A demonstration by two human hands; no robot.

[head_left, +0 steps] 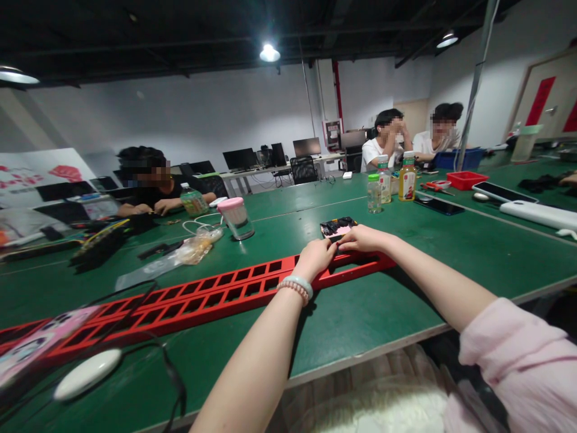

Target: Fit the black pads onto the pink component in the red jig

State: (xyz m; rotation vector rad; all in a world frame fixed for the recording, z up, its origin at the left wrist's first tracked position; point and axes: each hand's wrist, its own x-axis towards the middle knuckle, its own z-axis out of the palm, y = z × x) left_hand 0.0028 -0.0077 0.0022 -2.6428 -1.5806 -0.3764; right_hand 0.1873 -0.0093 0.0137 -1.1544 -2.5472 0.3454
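A long red slotted frame [252,287] lies across the green table, with rows of rectangular openings. Over its right part, my left hand [317,257] and my right hand [366,238] meet with fingers bent and drawn together. Whatever sits between the fingertips is too small and partly covered to name. Just beyond the fingers stands a small box [338,227] with black pieces and something pink in it. A pink patterned item [49,337] rests on the frame's left end, and black cords cross it.
Beyond the frame stand a pink-lidded clear cup [235,218] and a plastic bag [169,260]. Bottles [407,177], a dark phone [439,205] and a red tray [467,179] are at right. A white mouse [88,374] lies near left. Several people sit around the table.
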